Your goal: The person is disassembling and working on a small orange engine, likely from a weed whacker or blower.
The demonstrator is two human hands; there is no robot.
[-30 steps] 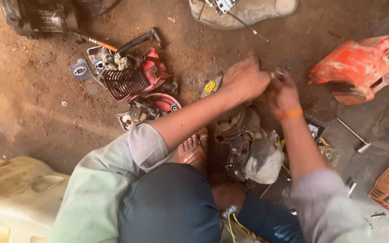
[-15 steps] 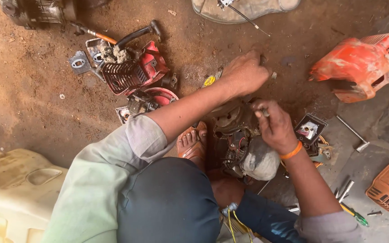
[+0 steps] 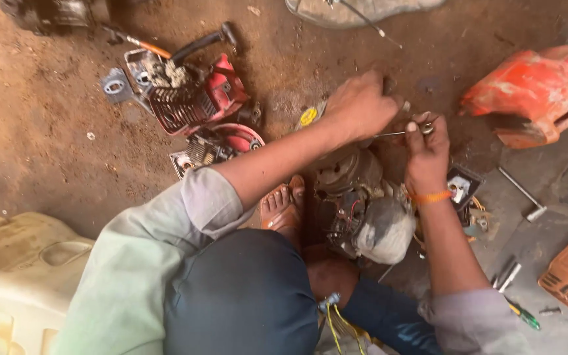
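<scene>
Head view showed a thin metal rod [image 3: 392,134] lying left-right between both hands: left hand [image 3: 359,105] closed over one end, right hand [image 3: 426,146] pinching the other, above the small engine [image 3: 356,197].

1 small round yellow label [image 3: 307,117] is seen on a part lying on the dirt floor, just left of the left wrist; no packages, signs or screens are shown.

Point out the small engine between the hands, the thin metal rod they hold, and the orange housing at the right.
small engine [image 3: 353,197]: head view, on its dark metal body.
thin metal rod [image 3: 392,134]: head view, mid-shaft.
orange housing [image 3: 534,89]: head view, on its top shell.
</scene>
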